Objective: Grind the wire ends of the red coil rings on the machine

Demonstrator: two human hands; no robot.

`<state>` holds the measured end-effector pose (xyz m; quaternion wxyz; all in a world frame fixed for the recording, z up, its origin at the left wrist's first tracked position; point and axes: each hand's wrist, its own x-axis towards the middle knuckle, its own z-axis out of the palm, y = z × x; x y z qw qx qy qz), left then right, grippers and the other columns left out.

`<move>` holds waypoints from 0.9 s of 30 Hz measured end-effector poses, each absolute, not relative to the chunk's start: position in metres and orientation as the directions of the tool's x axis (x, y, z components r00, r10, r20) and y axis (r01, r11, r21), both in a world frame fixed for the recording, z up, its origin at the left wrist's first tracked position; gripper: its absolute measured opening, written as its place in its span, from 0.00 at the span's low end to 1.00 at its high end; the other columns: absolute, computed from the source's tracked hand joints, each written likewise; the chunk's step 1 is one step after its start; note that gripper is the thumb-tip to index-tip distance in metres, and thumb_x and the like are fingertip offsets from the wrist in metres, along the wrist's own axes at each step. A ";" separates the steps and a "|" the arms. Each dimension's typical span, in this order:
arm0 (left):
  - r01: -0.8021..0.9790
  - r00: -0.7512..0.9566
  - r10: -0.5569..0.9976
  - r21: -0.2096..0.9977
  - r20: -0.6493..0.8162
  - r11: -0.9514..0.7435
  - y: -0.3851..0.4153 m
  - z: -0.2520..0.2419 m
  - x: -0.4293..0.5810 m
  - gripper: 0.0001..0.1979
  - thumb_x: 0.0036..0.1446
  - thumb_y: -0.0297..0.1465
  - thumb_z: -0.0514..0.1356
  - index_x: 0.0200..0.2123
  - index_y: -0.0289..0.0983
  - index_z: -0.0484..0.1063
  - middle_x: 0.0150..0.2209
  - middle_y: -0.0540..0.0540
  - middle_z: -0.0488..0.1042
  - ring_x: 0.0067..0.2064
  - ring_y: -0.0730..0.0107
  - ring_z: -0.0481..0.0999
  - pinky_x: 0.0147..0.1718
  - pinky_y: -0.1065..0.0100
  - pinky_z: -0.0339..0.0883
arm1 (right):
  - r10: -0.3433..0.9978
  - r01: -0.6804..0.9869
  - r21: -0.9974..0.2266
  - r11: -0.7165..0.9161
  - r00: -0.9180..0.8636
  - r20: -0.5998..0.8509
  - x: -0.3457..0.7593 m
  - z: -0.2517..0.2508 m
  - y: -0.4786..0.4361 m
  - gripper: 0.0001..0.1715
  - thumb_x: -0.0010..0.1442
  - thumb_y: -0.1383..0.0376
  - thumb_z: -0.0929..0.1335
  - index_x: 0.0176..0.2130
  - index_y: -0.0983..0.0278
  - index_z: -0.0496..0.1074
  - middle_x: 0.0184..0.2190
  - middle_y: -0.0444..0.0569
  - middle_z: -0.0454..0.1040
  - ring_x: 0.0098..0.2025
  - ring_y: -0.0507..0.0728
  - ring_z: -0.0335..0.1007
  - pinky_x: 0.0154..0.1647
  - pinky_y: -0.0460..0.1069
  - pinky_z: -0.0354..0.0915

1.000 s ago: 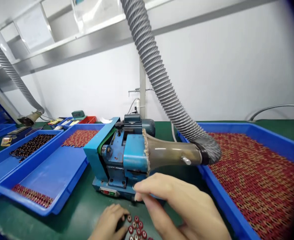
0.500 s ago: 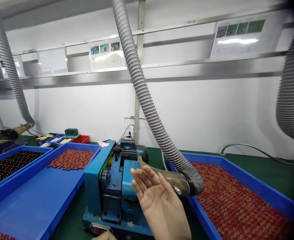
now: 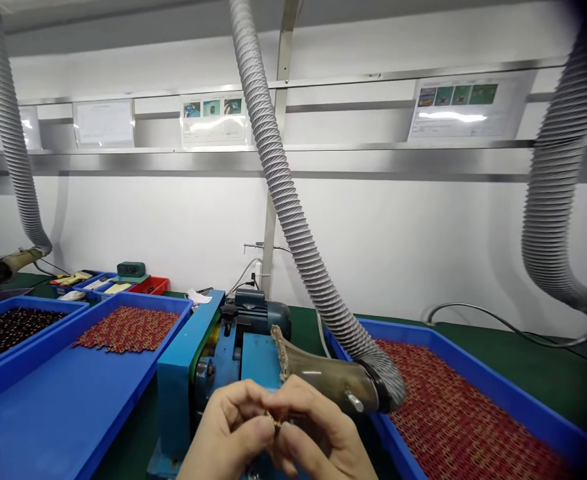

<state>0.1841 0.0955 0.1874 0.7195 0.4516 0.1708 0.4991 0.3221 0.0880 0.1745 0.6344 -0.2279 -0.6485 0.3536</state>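
Both hands meet in front of the blue belt-driven machine (image 3: 260, 353). A small copper-coloured part (image 3: 275, 421) shows between the thumbs, mostly covered by the fingers. My left hand (image 3: 233, 427) is closed, its thumb and fingers pinching the part from one side. From the other side my right hand (image 3: 318, 427) pinches it too, fingers curled. Just behind the right hand lies the brownish translucent suction nozzle (image 3: 323, 373), joined to a grey ribbed hose (image 3: 286, 193).
On the right stands a blue tray (image 3: 453, 357) full of small red pieces (image 3: 463, 407). To the left, another blue tray (image 3: 63, 407) holds a patch of red pieces (image 3: 128, 328); a further tray has black pieces (image 3: 10, 330). A green clock-like box (image 3: 130, 269) sits behind.
My right hand, raised with its palm showing, has come down and closed on the small part. My left hand has risen from the bottom edge to meet it. The view has shifted slightly.
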 end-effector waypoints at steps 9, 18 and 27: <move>-0.479 0.556 0.816 0.863 0.156 0.161 0.104 0.180 0.172 0.17 0.44 0.40 0.75 0.29 0.33 0.77 0.22 0.50 0.81 0.24 0.75 0.80 0.25 0.77 0.68 | 0.933 -0.744 -0.633 0.214 -0.036 0.359 0.308 0.173 0.097 0.17 0.56 0.57 0.76 0.23 0.63 0.73 0.18 0.36 0.58 0.17 0.45 0.50 0.18 0.42 0.51; -0.480 0.594 0.788 0.858 0.162 0.185 0.104 0.185 0.170 0.19 0.52 0.43 0.70 0.32 0.34 0.72 0.23 0.49 0.79 0.26 0.74 0.80 0.28 0.77 0.66 | 0.854 -0.369 -0.831 0.417 -0.155 0.497 0.314 0.171 0.094 0.12 0.58 0.53 0.74 0.35 0.59 0.82 0.25 0.42 0.66 0.18 0.48 0.62 0.20 0.46 0.62; -0.473 0.556 0.815 0.868 0.164 0.148 0.102 0.184 0.171 0.18 0.48 0.39 0.74 0.30 0.33 0.72 0.25 0.48 0.81 0.27 0.75 0.79 0.30 0.76 0.65 | 0.949 -0.680 -0.718 0.149 -0.105 0.296 0.297 0.171 0.095 0.16 0.55 0.55 0.76 0.25 0.62 0.75 0.18 0.36 0.61 0.13 0.43 0.48 0.15 0.42 0.52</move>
